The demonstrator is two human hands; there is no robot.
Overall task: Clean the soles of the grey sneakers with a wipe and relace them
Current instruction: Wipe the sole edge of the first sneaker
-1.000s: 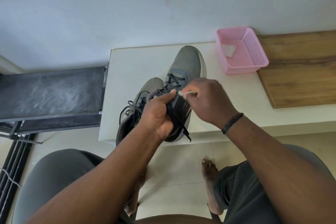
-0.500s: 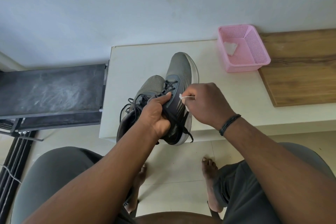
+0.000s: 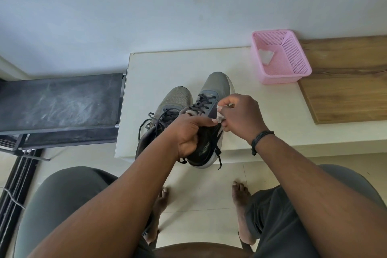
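- At the front edge of the counter [image 3: 272, 115], both grey sneakers stand side by side with toes toward the wall; the right sneaker [image 3: 213, 94] has its heel hanging over the edge, and the left sneaker [image 3: 178, 98] sits just beside it.
- Left hand [image 3: 188, 134]: fingers curled round the collar and tongue of the right sneaker, holding it steady.
- Right hand [image 3: 240, 113]: fingers bunched, pinching a crumpled white wipe [image 3: 219, 116] against the shoe's outer side, near the eyelets.
- To do this step well, I judge the shoe should be tipped so the sole faces up; as it stands, the wipe can reach only the upper and the rim of the midsole.
- Keeping the left grip firm matters, since the heel has no support beneath it.
- Loose black laces [image 3: 217, 153] dangle off the heel; they are best kept away from the wipe.
- Another pale wipe [image 3: 266, 56] lies in the pink basket [image 3: 293, 77] at the counter's back edge, well apart, should a fresh one be needed.
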